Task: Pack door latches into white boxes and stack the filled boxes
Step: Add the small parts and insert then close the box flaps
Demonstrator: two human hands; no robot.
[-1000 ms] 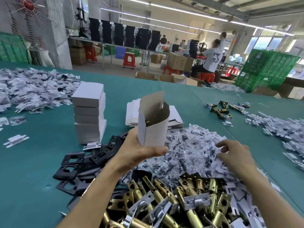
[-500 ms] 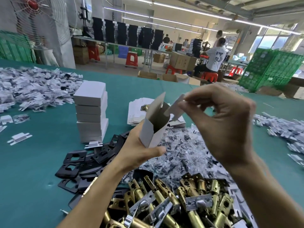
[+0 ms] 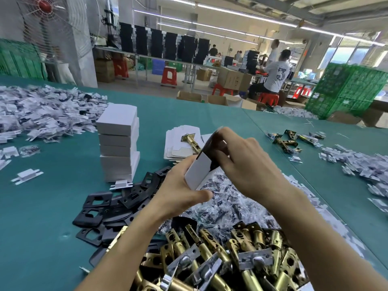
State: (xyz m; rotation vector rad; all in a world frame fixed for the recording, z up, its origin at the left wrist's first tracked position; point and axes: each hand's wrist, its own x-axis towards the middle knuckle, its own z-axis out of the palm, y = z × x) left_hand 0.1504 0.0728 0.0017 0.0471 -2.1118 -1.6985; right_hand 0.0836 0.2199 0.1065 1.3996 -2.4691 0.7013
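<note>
The left hand [image 3: 180,192] is gripping the white box [image 3: 199,172] from below, over the bagged screws [image 3: 226,204]; the box is tilting, long axis running near-left to far-right. The right hand [image 3: 247,166] is curling over its upper end, hiding the opening and any contents. The brass latches [image 3: 220,259] are running off the bottom edge. The stack of white boxes [image 3: 118,143] is standing to the left. A seated worker's shirt print [image 3: 281,73] is blurring beyond reading.

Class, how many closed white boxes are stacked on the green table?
5, judging by the seams: all in one stack of white boxes, one atop another, left of the left hand. Lower seams are faint, so the count may be off.
</note>
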